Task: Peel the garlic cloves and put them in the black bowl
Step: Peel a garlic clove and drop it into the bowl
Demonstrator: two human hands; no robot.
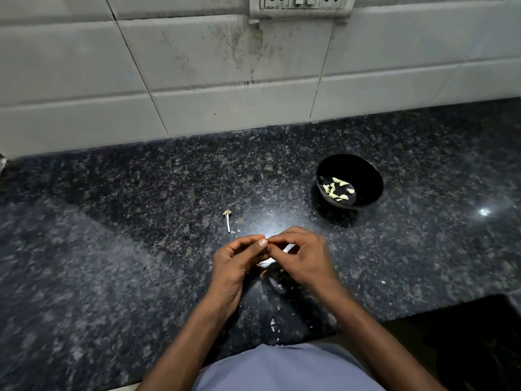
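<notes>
Blue shirt (284,368) nearest, speckled granite counter (112,221), stained white tiles (197,52) behind.

**Dark granite under pale tile**

We see a speckled black granite counter (141,221) meeting a wall of large pale tiles (197,52), streaked with dark grime near the middle. A white socket and switch plate (303,2) sits at the wall's top edge. A bright light glare (484,212) shines on the polished stone at right.

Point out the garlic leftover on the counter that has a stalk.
The dried garlic stem, alone left of the hands; the other scraps near the counter's front edge are flat skin flakes.
</notes>
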